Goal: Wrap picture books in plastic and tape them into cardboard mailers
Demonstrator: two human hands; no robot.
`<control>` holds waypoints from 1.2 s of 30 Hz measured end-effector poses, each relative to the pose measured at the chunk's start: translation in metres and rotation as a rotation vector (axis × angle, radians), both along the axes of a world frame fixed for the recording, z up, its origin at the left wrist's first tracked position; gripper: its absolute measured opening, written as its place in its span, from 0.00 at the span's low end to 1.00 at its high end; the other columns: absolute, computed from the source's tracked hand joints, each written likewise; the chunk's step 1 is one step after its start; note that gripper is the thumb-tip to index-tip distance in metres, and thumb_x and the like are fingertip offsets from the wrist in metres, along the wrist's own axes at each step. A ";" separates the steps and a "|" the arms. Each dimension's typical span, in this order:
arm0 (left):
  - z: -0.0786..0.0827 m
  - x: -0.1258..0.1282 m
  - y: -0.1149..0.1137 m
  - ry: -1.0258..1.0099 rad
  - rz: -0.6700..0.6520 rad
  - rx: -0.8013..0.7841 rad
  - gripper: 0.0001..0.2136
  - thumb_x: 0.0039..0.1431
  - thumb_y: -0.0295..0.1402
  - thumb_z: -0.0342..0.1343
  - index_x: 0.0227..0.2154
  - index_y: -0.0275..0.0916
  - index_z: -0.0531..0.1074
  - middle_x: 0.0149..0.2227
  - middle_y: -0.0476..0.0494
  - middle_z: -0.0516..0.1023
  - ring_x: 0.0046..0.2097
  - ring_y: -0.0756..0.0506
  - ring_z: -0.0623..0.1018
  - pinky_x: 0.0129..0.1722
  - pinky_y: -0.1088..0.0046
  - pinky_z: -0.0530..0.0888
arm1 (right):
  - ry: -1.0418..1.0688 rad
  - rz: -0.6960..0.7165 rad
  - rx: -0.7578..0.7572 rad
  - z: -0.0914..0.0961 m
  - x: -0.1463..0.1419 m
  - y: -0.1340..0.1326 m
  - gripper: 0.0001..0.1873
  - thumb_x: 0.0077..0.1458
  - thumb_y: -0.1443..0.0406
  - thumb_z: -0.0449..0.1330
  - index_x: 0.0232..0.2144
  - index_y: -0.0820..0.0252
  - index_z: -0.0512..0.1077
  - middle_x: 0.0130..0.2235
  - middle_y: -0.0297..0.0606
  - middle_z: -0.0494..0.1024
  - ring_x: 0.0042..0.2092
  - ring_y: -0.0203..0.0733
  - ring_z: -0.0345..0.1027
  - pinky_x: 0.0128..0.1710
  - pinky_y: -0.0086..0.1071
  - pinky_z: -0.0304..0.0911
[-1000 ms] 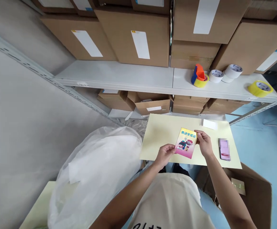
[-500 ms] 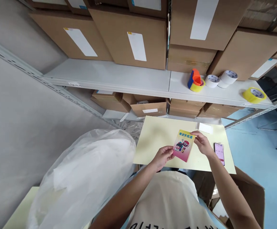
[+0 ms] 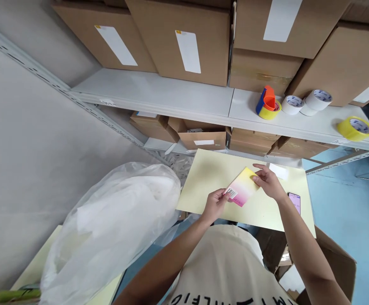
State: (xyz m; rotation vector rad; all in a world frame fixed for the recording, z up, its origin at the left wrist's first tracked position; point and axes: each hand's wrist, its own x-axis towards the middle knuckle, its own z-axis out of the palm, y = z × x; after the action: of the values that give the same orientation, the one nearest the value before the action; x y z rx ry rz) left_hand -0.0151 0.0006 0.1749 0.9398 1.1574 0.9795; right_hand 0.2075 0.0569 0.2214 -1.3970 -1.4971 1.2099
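Note:
A small booklet, yellow at the top and pink below, is held above the pale yellow table with its barcode side up. My left hand pinches its lower left corner, beside the barcode. At the upper right edge, the thumb of my right hand presses on the booklet, while the index finger points out past it. Behind that hand lies a white rectangular item on the table. A phone with a lit screen rests to the right of my right forearm.
A shelf with cardboard boxes stands behind the table. It carries a tape dispenser, white tape rolls and a yellow roll. A large clear plastic bag bulges at left. An open carton stands at lower right.
The booklet has been turned over from its illustrated cover to the barcode side. My right hand has shifted its hold along the edge. The view has tilted slightly.

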 end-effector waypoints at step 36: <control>0.001 -0.013 -0.008 -0.193 -0.359 -0.189 0.27 0.47 0.61 0.58 0.25 0.38 0.66 0.21 0.52 0.67 0.26 0.51 0.66 0.32 0.73 0.65 | 0.109 0.132 0.061 -0.023 0.018 -0.020 0.30 0.53 0.60 0.62 0.59 0.52 0.65 0.38 0.37 0.78 0.36 0.39 0.72 0.37 0.36 0.70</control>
State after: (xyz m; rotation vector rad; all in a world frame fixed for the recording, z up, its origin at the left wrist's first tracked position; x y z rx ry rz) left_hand -0.0278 -0.0071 0.1756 0.8441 0.8643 0.6427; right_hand 0.2254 0.0371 0.1981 -1.1887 -1.5565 1.2884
